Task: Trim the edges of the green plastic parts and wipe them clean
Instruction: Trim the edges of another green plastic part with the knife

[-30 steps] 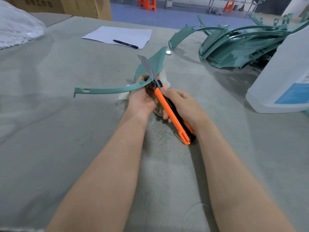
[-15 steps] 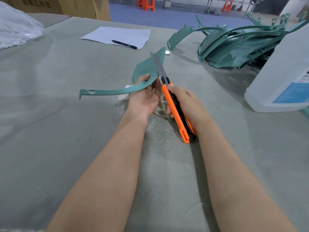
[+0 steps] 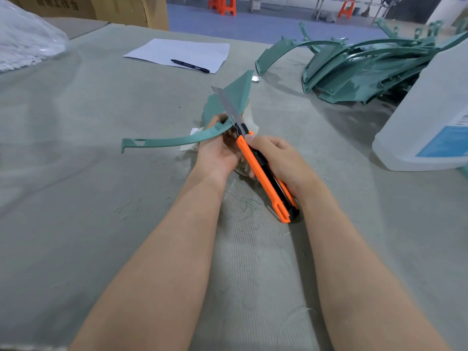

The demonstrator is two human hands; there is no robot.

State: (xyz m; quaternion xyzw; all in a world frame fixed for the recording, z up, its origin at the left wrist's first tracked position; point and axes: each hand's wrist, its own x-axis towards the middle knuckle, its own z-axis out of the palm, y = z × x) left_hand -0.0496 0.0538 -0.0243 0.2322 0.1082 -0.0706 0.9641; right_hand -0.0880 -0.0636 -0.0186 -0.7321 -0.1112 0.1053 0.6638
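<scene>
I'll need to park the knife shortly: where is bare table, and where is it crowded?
Bare: the stretch left of the left hand and its green part, out to the plastic bag and paper sheet; the strip right of the right hand and knife, nearer than the jug. Crowded: far right, jug beside the pile of green parts.

A black pen [image 3: 190,66] lies on a white sheet of paper [image 3: 177,50] on the grey tabletop [image 3: 76,198]. A big white jug [image 3: 425,117] stands at the right. Brown boxes [image 3: 114,6] sit behind.
</scene>
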